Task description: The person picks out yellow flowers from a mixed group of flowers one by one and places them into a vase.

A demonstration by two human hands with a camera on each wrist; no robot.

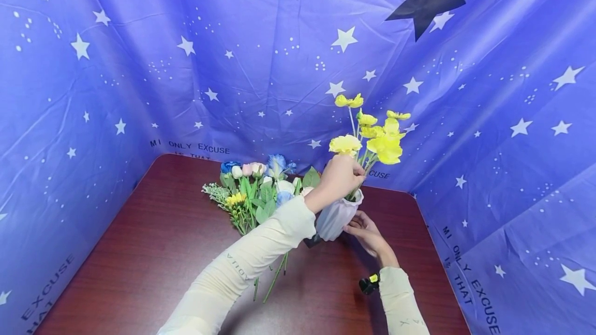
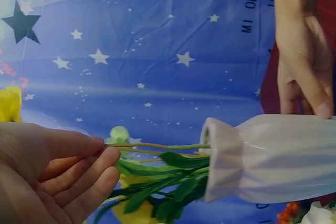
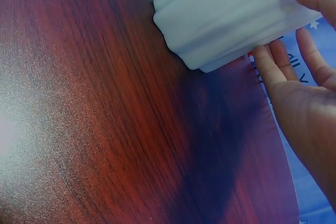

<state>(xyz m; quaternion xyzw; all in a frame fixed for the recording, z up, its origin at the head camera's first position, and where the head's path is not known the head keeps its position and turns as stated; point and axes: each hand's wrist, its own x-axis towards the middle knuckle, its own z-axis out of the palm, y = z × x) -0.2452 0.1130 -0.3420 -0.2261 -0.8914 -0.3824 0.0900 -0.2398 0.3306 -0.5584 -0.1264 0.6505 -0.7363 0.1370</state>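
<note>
A pale, pleated vase (image 1: 334,221) stands on the table with several yellow poppy-like flowers (image 1: 385,148) rising from its mouth. My left hand (image 1: 339,177) is above the rim, crossing in front of the flowers. In the left wrist view, its thumb and forefinger pinch a thin flower stem (image 2: 152,145) that runs into the vase mouth beside green leaves (image 2: 184,174). My right hand (image 1: 370,234) holds the vase low on its right side. The right wrist view shows the thumb on one face of the vase (image 3: 220,19) and fingertips along its edge.
Left of the vase, a pile of mixed flowers (image 1: 261,190) lies on the dark red table (image 1: 153,252), blue, pink, white and yellow, with stems pointing toward me. Blue star-printed cloth (image 1: 261,66) walls in the back and sides. A small black wrist camera (image 1: 369,285) sits by the right sleeve.
</note>
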